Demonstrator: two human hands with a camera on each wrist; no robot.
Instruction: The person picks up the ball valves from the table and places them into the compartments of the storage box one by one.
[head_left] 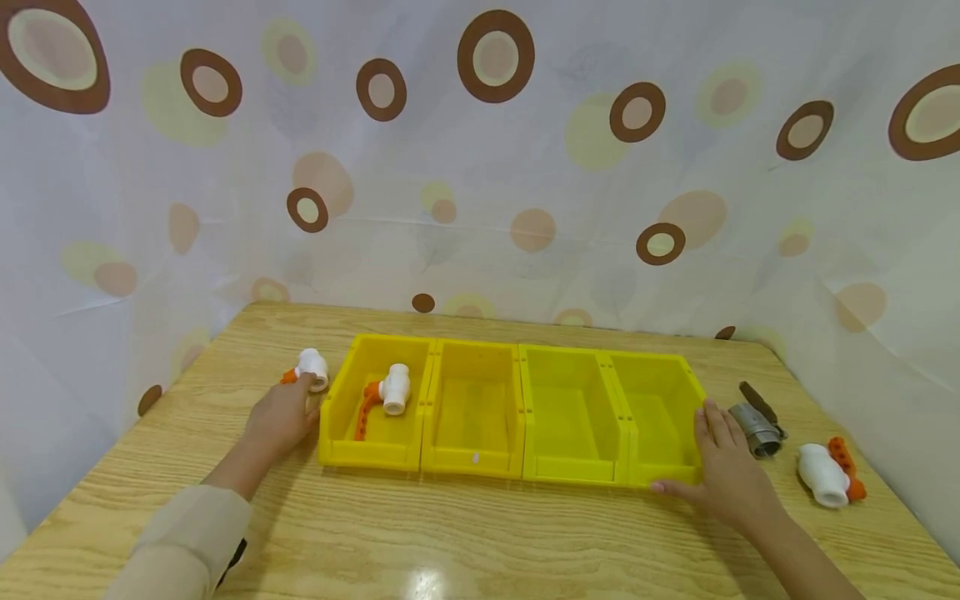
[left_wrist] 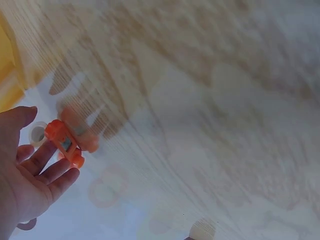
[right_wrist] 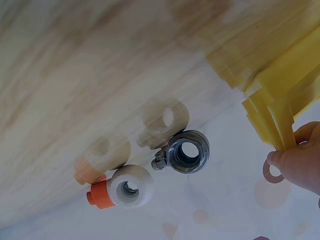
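A white ball valve (head_left: 312, 369) with an orange handle (left_wrist: 64, 142) lies left of the row of yellow bins. My left hand (head_left: 281, 415) is at this valve, its fingers loosely extended beside the handle and its thumb apart; the contact is partly hidden. Inside the leftmost bin (head_left: 371, 455) lies another white ball valve (head_left: 395, 389) with an orange handle. At the other end, my right hand (head_left: 731, 471) holds the side wall of the rightmost yellow bin (head_left: 663, 477), thumb at its front corner. The two middle bins hold nothing.
Right of the bins stand a grey metal fitting (head_left: 756, 429) with a dark lever and a white ball valve (head_left: 823, 475) with an orange handle. A patterned curtain (head_left: 480, 275) rises behind the wooden table (head_left: 465, 533).
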